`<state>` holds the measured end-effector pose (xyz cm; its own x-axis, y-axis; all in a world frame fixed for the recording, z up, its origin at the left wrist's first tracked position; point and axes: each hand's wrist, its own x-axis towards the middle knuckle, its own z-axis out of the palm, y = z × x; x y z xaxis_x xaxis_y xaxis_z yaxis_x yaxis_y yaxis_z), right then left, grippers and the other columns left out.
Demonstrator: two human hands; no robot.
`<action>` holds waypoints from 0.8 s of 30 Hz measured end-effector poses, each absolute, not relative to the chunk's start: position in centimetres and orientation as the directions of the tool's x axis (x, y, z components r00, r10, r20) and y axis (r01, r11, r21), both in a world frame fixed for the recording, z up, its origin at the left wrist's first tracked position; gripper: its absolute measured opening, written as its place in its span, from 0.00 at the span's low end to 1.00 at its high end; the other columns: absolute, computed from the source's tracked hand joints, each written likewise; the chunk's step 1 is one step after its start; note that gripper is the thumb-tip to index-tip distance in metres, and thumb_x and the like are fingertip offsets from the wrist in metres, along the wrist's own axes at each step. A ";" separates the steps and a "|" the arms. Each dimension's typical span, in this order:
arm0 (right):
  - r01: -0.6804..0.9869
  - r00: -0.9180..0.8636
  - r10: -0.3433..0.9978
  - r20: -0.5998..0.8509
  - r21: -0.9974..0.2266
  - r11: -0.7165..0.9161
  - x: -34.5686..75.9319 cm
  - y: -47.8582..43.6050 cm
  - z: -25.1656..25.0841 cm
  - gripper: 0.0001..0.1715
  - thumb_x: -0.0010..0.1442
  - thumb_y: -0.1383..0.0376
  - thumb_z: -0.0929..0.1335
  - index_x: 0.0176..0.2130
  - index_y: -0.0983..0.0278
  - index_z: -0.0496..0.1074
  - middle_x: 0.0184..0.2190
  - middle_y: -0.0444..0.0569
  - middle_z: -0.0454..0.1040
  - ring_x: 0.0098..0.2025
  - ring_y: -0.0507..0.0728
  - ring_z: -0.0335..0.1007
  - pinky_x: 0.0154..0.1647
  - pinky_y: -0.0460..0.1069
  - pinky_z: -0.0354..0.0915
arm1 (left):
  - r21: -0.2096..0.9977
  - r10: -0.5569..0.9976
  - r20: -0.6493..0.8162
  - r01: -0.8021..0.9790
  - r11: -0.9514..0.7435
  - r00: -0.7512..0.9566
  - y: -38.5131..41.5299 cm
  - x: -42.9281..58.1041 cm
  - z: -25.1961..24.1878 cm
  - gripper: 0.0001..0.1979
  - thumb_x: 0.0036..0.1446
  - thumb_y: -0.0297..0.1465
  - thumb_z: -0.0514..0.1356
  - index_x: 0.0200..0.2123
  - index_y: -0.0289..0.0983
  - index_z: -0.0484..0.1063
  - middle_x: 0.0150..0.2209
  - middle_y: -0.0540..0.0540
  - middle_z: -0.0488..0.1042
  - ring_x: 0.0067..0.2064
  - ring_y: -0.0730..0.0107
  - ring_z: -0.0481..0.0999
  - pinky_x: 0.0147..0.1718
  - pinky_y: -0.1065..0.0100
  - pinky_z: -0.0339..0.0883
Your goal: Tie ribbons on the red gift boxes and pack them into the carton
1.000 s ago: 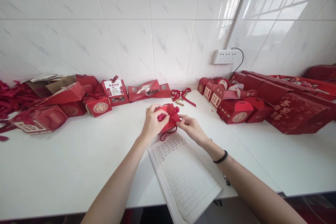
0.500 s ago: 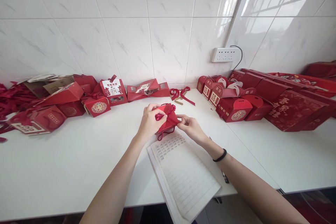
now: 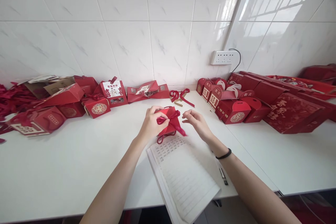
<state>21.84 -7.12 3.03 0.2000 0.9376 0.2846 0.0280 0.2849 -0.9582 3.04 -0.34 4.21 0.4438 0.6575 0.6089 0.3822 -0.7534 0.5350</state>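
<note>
Head view: a small bright red cardboard box [image 3: 172,126] sits on the smooth white tabletop [image 3: 78,168], just beyond the far end of the lined white paper notebook [image 3: 186,178]. Its visible panels are plain and flat. A shiny dark red satin ribbon [image 3: 173,114] is gathered into a bow across the top, one loop poking rightward and one tail slanting down toward the notebook, its end slightly blurred. A thin, dark red cord loop [image 3: 160,139] curls out on the side facing the notebook.

The left hand [image 3: 153,121], beyond the notebook's far left corner, pinches the ribbon between thumb and fingers and hides the box's left part. The right hand [image 3: 195,120], beyond the far right corner, is half open with bent fingers, no object visible in its grasp, just beside the ribbon without touching. A slim dark pen-like object [image 3: 223,176] lies right of the notebook.
</note>
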 end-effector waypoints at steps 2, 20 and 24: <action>0.136 0.236 0.922 0.305 -0.950 0.280 21.4 -7.1 3.4 0.24 0.48 0.45 0.71 0.26 0.63 0.70 0.26 0.45 0.69 0.31 0.54 0.64 0.36 0.50 0.64 | 0.513 0.632 0.618 0.369 -0.775 0.469 -0.7 3.3 4.2 0.03 0.51 0.29 0.62 0.26 0.40 0.73 0.45 0.46 0.67 0.50 0.61 0.66 0.52 0.57 0.65; -0.502 0.069 0.997 0.015 -0.864 0.048 21.0 -7.9 4.0 0.22 0.43 0.57 0.78 0.29 0.67 0.68 0.18 0.37 0.55 0.19 0.44 0.45 0.17 0.40 0.46 | 0.409 0.512 0.665 0.308 -0.859 0.543 -1.3 3.5 3.9 0.02 0.53 0.28 0.61 0.29 0.39 0.73 0.46 0.46 0.67 0.52 0.62 0.64 0.53 0.58 0.63; -0.597 0.032 0.999 -0.023 -0.802 0.000 21.4 -8.0 4.2 0.20 0.42 0.62 0.78 0.29 0.67 0.67 0.25 0.39 0.62 0.20 0.43 0.50 0.13 0.38 0.44 | 0.411 0.510 0.665 0.303 -0.860 0.546 -1.3 3.6 3.9 0.02 0.53 0.28 0.61 0.29 0.39 0.73 0.46 0.46 0.67 0.52 0.62 0.64 0.53 0.58 0.63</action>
